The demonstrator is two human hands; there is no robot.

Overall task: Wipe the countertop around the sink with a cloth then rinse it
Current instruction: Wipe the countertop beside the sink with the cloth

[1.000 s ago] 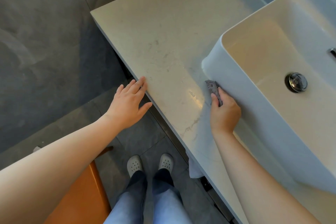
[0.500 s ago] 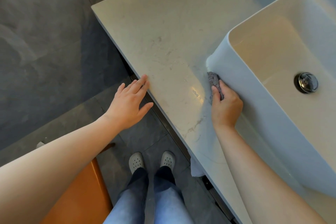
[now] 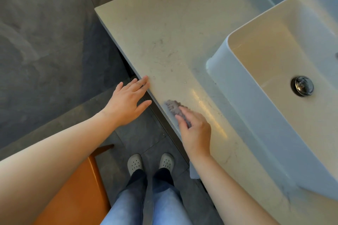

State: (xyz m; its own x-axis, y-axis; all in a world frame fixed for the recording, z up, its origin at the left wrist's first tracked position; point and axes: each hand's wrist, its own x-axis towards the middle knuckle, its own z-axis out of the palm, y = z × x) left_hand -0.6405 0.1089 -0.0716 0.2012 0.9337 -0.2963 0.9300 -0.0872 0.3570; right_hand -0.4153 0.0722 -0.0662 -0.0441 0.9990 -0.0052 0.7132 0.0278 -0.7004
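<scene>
A pale stone countertop (image 3: 173, 29) runs from 11 o'clock down to 5 o'clock across the view, with faint dark smears and scratches near its middle. A white rectangular vessel sink (image 3: 237, 100) sits on it at 3 o'clock, its rounded corner pointing toward the centre. A chrome drain stopper (image 3: 302, 86) shows in the basin floor.

The grey cloth (image 3: 172, 106) lies bunched on the countertop close to its front edge, just below the centre of the view, at 8 o'clock from the sink corner and well apart from the sink wall. The right hand (image 3: 195, 131) holds it: the fingers are curled together over the cloth's near end with the thumb against its side, pressing it down on the stone, while the fluffy far end sticks out toward 11 o'clock. A wet sheen streaks the stone at 3 o'clock from this hand.

The left hand (image 3: 126, 102) is at 9 o'clock from the cloth, flat and relaxed, fingers straight and slightly apart, thumb spread wide. Its fingertips touch the countertop's front edge; it holds nothing.

At 6 o'clock stand two grey perforated clogs (image 3: 135, 163) under blue jeans (image 3: 128, 204) on dark floor tiles (image 3: 45, 51). An orange seat (image 3: 73, 197) sits at 7 o'clock. A pale rag (image 3: 193, 173) hangs below the counter edge beside the right forearm
</scene>
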